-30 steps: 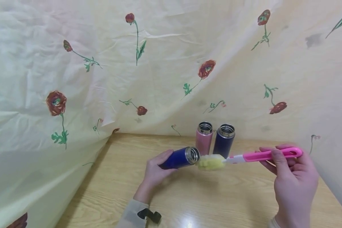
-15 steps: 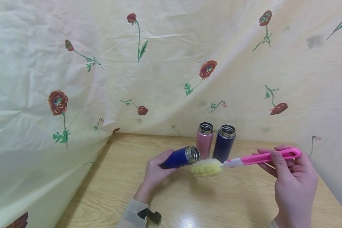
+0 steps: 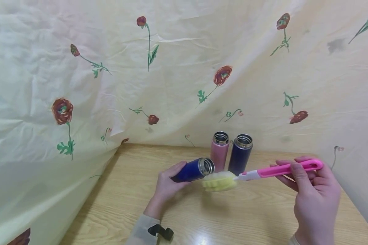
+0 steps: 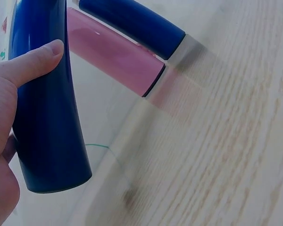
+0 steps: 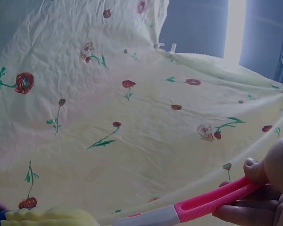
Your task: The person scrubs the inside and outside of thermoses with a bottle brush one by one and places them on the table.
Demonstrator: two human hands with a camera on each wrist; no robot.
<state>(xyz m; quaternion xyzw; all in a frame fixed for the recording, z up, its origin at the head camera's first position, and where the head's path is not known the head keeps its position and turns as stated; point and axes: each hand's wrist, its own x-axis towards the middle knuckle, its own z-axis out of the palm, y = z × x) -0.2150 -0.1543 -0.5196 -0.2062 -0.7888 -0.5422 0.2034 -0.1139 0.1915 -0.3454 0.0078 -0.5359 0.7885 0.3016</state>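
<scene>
A blue bottle (image 3: 188, 170) without a lid is gripped by my left hand (image 3: 168, 183), tilted so its steel mouth faces right. In the left wrist view the thumb lies across the bottle's side (image 4: 47, 117). My right hand (image 3: 316, 194) pinches the pink handle of a bottle brush (image 3: 289, 168) between thumb and fingers. The brush's yellow and white sponge head (image 3: 219, 181) is just below and in front of the bottle's mouth, outside it; whether they touch I cannot tell. The right wrist view shows the handle (image 5: 217, 200) and sponge head (image 5: 49, 217) too.
Behind the brush, a pink bottle (image 3: 219, 153) and a dark blue bottle (image 3: 241, 154) stand upright, side by side and lidless, on the wooden table (image 3: 233, 217). A flowered cloth (image 3: 171, 85) hangs behind and to the left.
The brush has shifted left and slightly down, its sponge head passing from beside the bottle's mouth to just below it. My left hand and its bottle have stayed nearly still.
</scene>
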